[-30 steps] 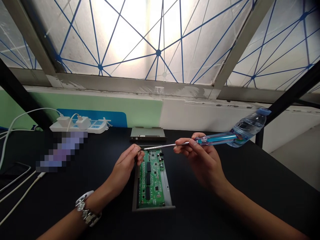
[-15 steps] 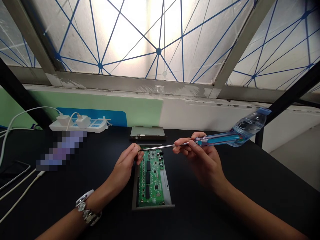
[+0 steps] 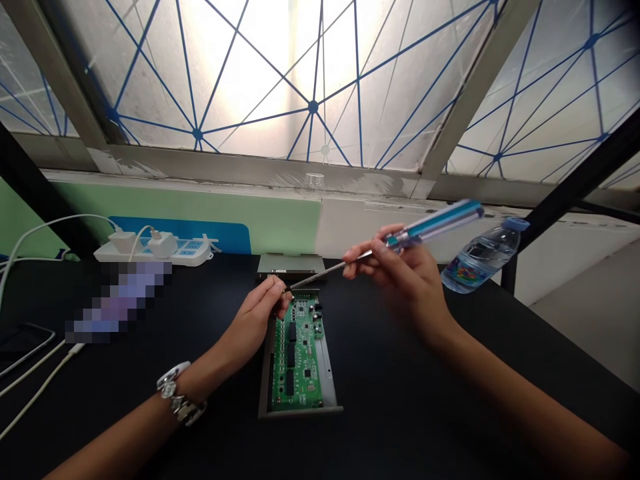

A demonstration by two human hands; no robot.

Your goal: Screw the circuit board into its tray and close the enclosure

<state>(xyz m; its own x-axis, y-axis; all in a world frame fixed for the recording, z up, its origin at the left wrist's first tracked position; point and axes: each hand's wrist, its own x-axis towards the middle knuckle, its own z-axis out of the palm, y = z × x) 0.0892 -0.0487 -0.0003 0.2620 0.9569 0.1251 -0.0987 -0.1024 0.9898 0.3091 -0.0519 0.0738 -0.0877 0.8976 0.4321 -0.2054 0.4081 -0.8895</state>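
Observation:
A green circuit board (image 3: 299,360) lies in a grey metal tray (image 3: 327,373) on the black table. My left hand (image 3: 257,319) is pinched closed at the board's far left corner, right at the screwdriver's tip; what it pinches is too small to make out. My right hand (image 3: 400,273) grips a screwdriver (image 3: 400,240) with a clear blue handle, its handle tilted up to the right and its shaft slanting down left to my left fingertips. A grey metal cover (image 3: 291,265) lies just behind the board.
A water bottle (image 3: 477,257) leans at the table's right edge. A white power strip (image 3: 155,250) with chargers and white cables (image 3: 35,383) sits at the back left, with a phone (image 3: 23,340) near the left edge. A blurred patch (image 3: 117,300) covers something left of centre.
My right hand has lifted, tilting the screwdriver handle up above the bottle. The tip stays at my left fingertips. The view has shifted slightly.

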